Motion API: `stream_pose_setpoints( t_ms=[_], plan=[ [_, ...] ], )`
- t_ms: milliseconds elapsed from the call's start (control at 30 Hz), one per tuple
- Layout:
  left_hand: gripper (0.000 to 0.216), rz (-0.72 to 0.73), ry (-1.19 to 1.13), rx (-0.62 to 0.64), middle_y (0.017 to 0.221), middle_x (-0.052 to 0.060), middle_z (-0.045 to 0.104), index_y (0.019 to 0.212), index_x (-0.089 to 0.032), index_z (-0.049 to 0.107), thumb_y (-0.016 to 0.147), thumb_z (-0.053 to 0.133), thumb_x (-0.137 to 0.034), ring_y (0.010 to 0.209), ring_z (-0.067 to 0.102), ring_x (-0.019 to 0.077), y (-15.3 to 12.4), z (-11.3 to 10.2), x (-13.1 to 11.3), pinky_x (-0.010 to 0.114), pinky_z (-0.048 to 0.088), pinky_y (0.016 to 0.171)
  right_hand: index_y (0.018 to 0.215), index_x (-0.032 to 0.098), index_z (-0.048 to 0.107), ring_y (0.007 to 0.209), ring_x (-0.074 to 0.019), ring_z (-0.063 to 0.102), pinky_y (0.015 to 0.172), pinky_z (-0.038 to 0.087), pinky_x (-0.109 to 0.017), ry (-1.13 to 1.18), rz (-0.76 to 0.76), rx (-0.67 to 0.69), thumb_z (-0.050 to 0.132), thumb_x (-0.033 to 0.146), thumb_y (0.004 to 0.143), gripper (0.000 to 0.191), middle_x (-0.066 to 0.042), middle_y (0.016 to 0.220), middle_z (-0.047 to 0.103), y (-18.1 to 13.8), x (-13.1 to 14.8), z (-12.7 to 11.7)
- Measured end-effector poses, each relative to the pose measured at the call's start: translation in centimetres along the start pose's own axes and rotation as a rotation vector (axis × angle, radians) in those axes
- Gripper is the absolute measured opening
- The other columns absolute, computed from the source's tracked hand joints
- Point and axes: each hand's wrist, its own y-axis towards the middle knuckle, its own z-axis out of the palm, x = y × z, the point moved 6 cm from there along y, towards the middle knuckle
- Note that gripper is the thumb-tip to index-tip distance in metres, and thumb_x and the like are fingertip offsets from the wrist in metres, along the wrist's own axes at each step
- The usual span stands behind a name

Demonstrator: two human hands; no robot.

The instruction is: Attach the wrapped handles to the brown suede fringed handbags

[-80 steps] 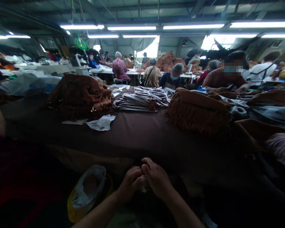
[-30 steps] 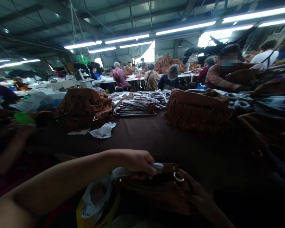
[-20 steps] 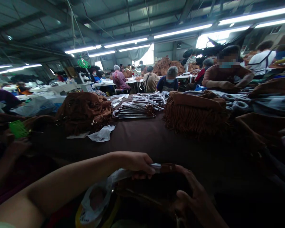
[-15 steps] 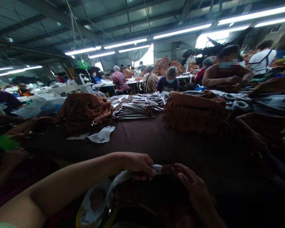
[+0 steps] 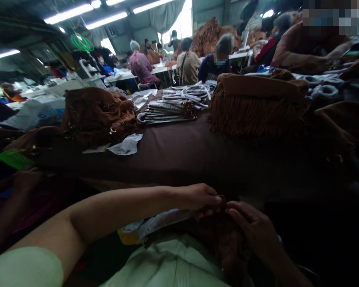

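Note:
Over my lap, my left hand (image 5: 202, 199) pinches the brown end of a strap (image 5: 223, 200). Its fingers are closed. My right hand (image 5: 254, 223) meets it from the other side, thumb and fingertips closed on the same brown end. A pale plastic wrapping (image 5: 167, 219), apparently around the strap's length, runs off to the left beneath my left forearm. Under my hands hangs a dark brown bag (image 5: 230, 243), mostly in shadow; how the strap meets it cannot be made out.
On the brown-covered table (image 5: 173, 147) are a fringed brown bag stack (image 5: 257, 99), a brown bag pile (image 5: 95, 115), wrapped straps (image 5: 167, 111) and a white plastic scrap (image 5: 127, 144). At left, a co-worker's hand (image 5: 28, 179) is near a green comb-like object (image 5: 16, 159). Other people sit beyond.
The view has tilted down. My left hand has slid right along the strap towards its brown end, closer to my right hand. The wrapping now lies lower, under my forearm.

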Motion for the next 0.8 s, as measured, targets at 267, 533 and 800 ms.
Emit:
stream_pose_setpoints(
  t_ms=[267,533,800],
  plan=[
    [0.042,-0.073,0.081,0.034,0.054,-0.006,0.046,0.078,-0.016,0.053,0.084,0.050,-0.058,0.038,0.040,0.0059,-0.5,-0.5,1.1,0.019,0.034,0.037,0.119,0.042,0.063,0.131,-0.0330,0.041,0.099,0.043,-0.051,-0.348,-0.373,0.567,0.063,0.027,0.078,0.044,-0.001,0.141,0.050,-6.8,-1.3,3.1],
    [0.041,-0.032,0.025,0.031,0.051,-0.007,0.046,0.075,-0.016,0.052,0.075,0.061,-0.057,0.038,0.040,0.0062,-0.7,-0.8,0.5,0.019,0.033,0.037,0.122,0.031,0.061,0.119,-0.0276,0.054,0.101,0.043,-0.043,-0.232,-0.430,0.570,0.067,0.029,0.076,0.046,-0.007,0.121,0.065,-4.9,-1.5,2.8],
    [0.046,0.012,0.009,-0.055,0.051,-0.005,0.051,0.067,-0.014,0.060,0.058,0.076,-0.056,0.039,0.040,0.0054,-0.8,-1.8,-1.4,0.020,0.028,0.038,0.130,0.022,0.050,0.120,-0.0303,0.052,0.097,0.046,-0.042,-0.096,-0.297,0.372,0.066,0.036,0.080,0.054,-0.013,0.130,0.055,1.4,-0.3,0.3]
  ],
)
